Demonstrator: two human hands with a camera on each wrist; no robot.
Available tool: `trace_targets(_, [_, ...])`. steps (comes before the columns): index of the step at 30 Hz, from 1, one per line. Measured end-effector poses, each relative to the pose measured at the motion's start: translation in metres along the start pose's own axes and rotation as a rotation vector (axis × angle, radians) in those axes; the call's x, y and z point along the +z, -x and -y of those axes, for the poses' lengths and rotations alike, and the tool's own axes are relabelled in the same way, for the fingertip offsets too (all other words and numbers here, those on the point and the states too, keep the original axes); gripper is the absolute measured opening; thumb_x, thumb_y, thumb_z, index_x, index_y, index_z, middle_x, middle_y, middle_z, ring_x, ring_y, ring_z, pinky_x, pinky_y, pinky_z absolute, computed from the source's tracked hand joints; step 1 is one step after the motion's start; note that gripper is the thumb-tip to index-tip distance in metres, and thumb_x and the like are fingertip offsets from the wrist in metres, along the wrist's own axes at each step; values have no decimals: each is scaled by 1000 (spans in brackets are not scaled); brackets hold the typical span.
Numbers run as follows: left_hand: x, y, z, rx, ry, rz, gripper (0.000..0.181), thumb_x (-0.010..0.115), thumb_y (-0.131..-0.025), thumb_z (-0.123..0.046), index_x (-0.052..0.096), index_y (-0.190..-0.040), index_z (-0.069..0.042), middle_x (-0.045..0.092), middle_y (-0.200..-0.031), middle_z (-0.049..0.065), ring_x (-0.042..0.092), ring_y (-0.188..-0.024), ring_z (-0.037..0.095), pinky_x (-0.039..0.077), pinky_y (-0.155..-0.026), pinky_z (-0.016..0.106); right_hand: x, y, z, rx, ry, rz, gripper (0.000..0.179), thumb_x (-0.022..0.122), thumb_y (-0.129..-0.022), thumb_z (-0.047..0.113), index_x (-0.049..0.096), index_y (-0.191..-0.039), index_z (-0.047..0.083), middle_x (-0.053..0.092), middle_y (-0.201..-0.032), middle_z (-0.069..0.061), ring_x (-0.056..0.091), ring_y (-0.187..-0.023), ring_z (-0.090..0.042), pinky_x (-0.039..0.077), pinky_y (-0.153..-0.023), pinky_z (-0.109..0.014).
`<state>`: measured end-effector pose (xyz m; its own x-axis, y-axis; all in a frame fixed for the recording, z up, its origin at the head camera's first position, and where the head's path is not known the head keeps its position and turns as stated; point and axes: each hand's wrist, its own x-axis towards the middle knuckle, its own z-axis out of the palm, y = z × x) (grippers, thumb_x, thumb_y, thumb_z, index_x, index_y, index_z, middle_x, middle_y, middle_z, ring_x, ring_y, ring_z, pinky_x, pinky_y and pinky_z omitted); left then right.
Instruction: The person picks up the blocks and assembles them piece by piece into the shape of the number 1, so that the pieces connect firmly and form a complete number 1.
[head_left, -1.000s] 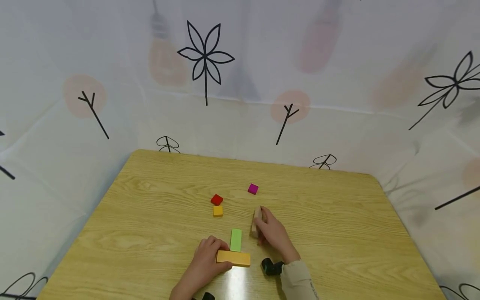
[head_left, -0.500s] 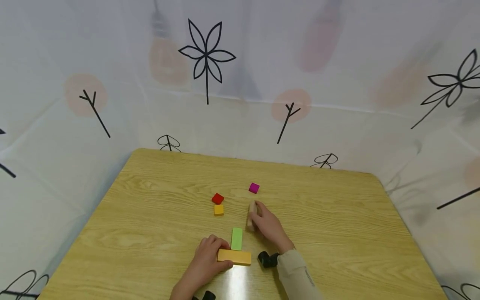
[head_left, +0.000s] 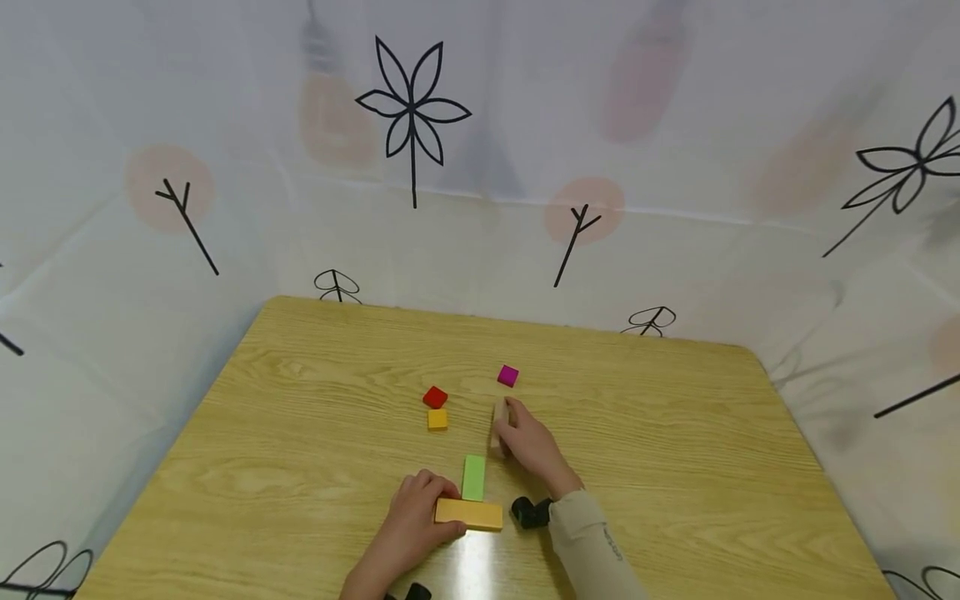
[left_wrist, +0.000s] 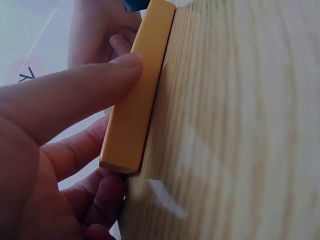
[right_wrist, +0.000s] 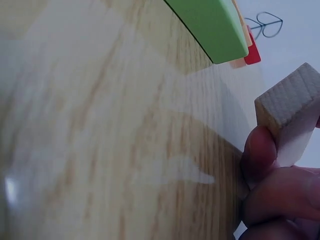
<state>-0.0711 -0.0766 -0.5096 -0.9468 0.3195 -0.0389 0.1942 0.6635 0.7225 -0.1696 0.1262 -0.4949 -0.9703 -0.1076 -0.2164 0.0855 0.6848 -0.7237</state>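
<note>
My left hand (head_left: 411,517) grips the left end of a long yellow-orange wooden block (head_left: 482,516), which lies crosswise on the table. In the left wrist view the thumb (left_wrist: 117,75) presses its near side while the other fingers reach behind. Touching or very close to its far side is a light green block (head_left: 473,477), pointing away from me. To the right of the green one, my right hand (head_left: 534,446) pinches a plain wooden block (head_left: 498,427) between thumb and fingers. The right wrist view shows that block's bare end grain (right_wrist: 292,95).
A small yellow block (head_left: 437,420) and a red block (head_left: 435,397) sit close together beyond the green one. Farther right is a magenta block (head_left: 507,376). The wood-grain table (head_left: 675,467) ends at a patterned cloth (head_left: 480,250). Each wrist wears a black device (head_left: 531,512).
My right hand has moved the plain wooden block away from me and slightly left, toward the far end of the green block. The left hand has kept its grip on the yellow-orange block.
</note>
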Motion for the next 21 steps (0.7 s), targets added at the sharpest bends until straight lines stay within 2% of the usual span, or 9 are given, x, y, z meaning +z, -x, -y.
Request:
trace_targets(2, [0, 0, 0, 0, 0, 1, 32, 71, -70, -43, 57, -93, -25, 43, -91, -11, 36, -84, 12, 31, -72, 31, 0, -1, 2, -6, 8, 13, 61, 44, -85, 36, 29, -139, 11, 53, -114, -10, 48, -101, -22, 36, -88, -43])
trace_targets(5, [0, 0, 0, 2, 2, 1, 32, 71, -70, -42, 57, -93, -25, 43, -91, -11, 36, -83, 12, 31, -72, 31, -1, -1, 5, -13, 16, 18, 62, 44, -85, 36, 29, -139, 9, 53, -112, -10, 49, -95, -20, 38, -86, -42])
trace_targets(9, [0, 0, -1, 4, -1, -1, 31, 71, -70, -42, 57, -93, -26, 43, -91, -11, 36, -83, 11, 31, -72, 31, 1, -1, 7, -15, 32, -2, 61, 45, -86, 36, 30, -138, 9, 47, -127, -11, 48, -107, -23, 35, -90, -43])
trace_targets(14, [-1, 0, -2, -2, -2, -4, 31, 71, -71, -40, 57, -93, -25, 44, -91, -11, 36, -83, 12, 31, -73, 32, 5, -4, 8, -14, 77, -25, 62, 46, -85, 38, 29, -139, 10, 43, -132, -12, 45, -114, -29, 35, -91, -44])
trace_targets(16, [0, 0, -2, -4, 1, -2, 31, 71, -71, -41, 57, -93, -25, 44, -91, -11, 36, -83, 12, 31, -73, 32, 7, -5, 8, -2, 103, -31, 63, 46, -85, 39, 29, -139, 12, 44, -131, -11, 47, -112, -28, 36, -89, -44])
trace_targets(21, [0, 0, -2, -8, 7, 0, 31, 70, -71, -42, 57, -93, -26, 44, -91, -11, 36, -83, 12, 31, -73, 32, 8, -4, 13, 34, 120, -27, 64, 47, -84, 41, 29, -140, 14, 50, -124, -10, 51, -93, -23, 41, -80, -40])
